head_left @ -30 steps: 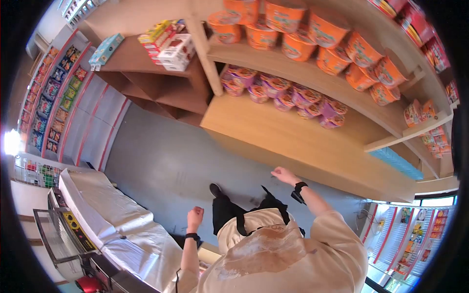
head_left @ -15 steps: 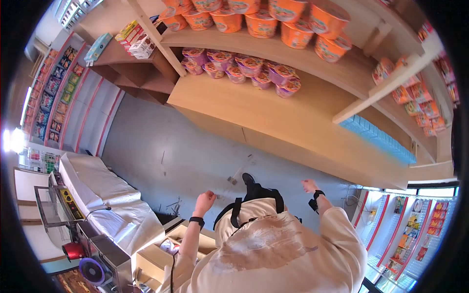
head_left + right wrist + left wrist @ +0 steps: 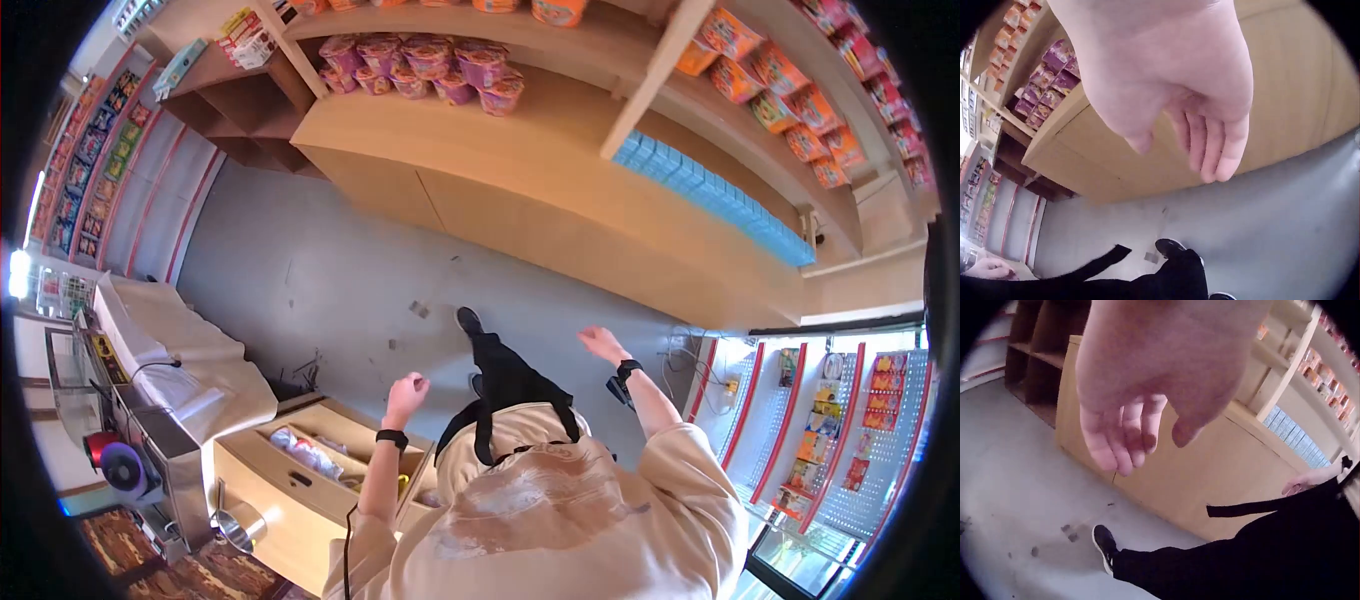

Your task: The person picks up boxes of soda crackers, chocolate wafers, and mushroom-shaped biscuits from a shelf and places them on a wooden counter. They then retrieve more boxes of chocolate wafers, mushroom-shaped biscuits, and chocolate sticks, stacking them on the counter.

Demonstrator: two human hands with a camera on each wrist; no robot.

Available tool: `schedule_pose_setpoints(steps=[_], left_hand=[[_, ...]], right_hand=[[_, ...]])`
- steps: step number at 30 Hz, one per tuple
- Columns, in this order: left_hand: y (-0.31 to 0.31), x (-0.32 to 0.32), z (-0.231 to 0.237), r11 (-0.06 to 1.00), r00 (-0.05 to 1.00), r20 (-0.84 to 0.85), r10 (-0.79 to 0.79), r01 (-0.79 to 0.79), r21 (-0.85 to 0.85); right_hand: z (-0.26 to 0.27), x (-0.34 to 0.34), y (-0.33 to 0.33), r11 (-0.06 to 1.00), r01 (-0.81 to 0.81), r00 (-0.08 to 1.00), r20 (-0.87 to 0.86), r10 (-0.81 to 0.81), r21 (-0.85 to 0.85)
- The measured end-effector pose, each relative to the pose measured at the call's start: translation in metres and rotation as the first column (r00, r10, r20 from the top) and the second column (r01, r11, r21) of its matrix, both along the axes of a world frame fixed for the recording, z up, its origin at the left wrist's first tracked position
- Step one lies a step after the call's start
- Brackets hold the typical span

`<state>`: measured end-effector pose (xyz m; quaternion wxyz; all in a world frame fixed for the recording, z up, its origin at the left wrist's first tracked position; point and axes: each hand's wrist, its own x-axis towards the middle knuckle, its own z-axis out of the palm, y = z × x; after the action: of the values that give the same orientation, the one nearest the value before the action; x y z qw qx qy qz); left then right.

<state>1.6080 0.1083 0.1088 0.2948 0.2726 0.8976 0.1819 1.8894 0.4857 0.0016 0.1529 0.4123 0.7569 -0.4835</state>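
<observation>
My left hand (image 3: 407, 397) hangs in front of the body, its fingers loosely curled and nothing in them. In the left wrist view the fingers (image 3: 1113, 440) droop over the grey floor, with the thumb apart from them. The right hand (image 3: 604, 346) is held out beside the wooden counter (image 3: 470, 180), likewise holding nothing. Its relaxed fingers (image 3: 1213, 150) show against the counter's front in the right wrist view. Both wrists wear black bands. Nearest the left hand is a wooden cabinet (image 3: 265, 515) with a pulled-out drawer containing wrapped items.
Purple noodle cups (image 3: 428, 58) and a row of blue packs (image 3: 715, 195) stand along the counter, with orange packs (image 3: 780, 80) shelved above. Red-edged racks (image 3: 845, 420) stand at the right. A cloth-covered table (image 3: 170, 350) and a metal pot (image 3: 238, 525) are at the left.
The view has moved along the counter, so the noodle cups slide up and left. The drawer cabinet has come into view at lower left. Both hands swing but stay empty.
</observation>
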Motion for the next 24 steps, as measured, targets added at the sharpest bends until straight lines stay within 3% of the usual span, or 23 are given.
schedule_pose_setpoints(steps=[4, 6, 10, 14, 16, 20, 22, 24], left_hand=[[-0.025, 0.067, -0.005, 0.997, 0.988, 0.145, 0.058, -0.063, 0.034], [-0.030, 0.094, -0.008, 0.999, 0.996, 0.091, -0.003, -0.001, 0.038], [-0.019, 0.147, 0.001, 0.999, 0.999, 0.003, 0.041, -0.041, 0.027], [0.020, 0.197, -0.003, 0.997, 0.996, -0.064, 0.057, -0.054, 0.059], [0.055, 0.227, -0.002, 0.999, 0.995, -0.095, -0.013, 0.008, -0.051], [0.130, 0.301, -0.021, 0.998, 0.998, 0.010, -0.068, 0.067, 0.010], [0.165, 0.343, -0.031, 0.992, 0.995, 0.045, -0.090, 0.093, -0.081], [0.192, 0.384, -0.043, 0.988, 0.989, 0.017, -0.146, 0.146, -0.051]], right_hand=[[0.002, 0.065, -0.006, 0.996, 0.050, 0.999, 0.007, -0.050, -0.068], [0.000, 0.095, -0.003, 0.995, 0.071, 0.997, 0.009, -0.070, -0.075], [-0.006, 0.145, 0.017, 0.996, 0.071, 0.996, 0.052, -0.068, -0.053], [0.003, 0.202, 0.044, 0.992, 0.122, 0.991, -0.063, -0.119, 0.041], [0.004, 0.241, 0.058, 0.989, 0.133, 0.988, -0.083, -0.128, 0.058], [-0.008, 0.339, 0.092, 0.972, 0.226, 0.968, -0.122, -0.217, 0.064], [-0.022, 0.402, 0.091, 0.971, 0.234, 0.969, -0.087, -0.229, 0.052], [-0.028, 0.450, 0.104, 0.874, 0.478, 0.871, -0.076, -0.485, -0.087]])
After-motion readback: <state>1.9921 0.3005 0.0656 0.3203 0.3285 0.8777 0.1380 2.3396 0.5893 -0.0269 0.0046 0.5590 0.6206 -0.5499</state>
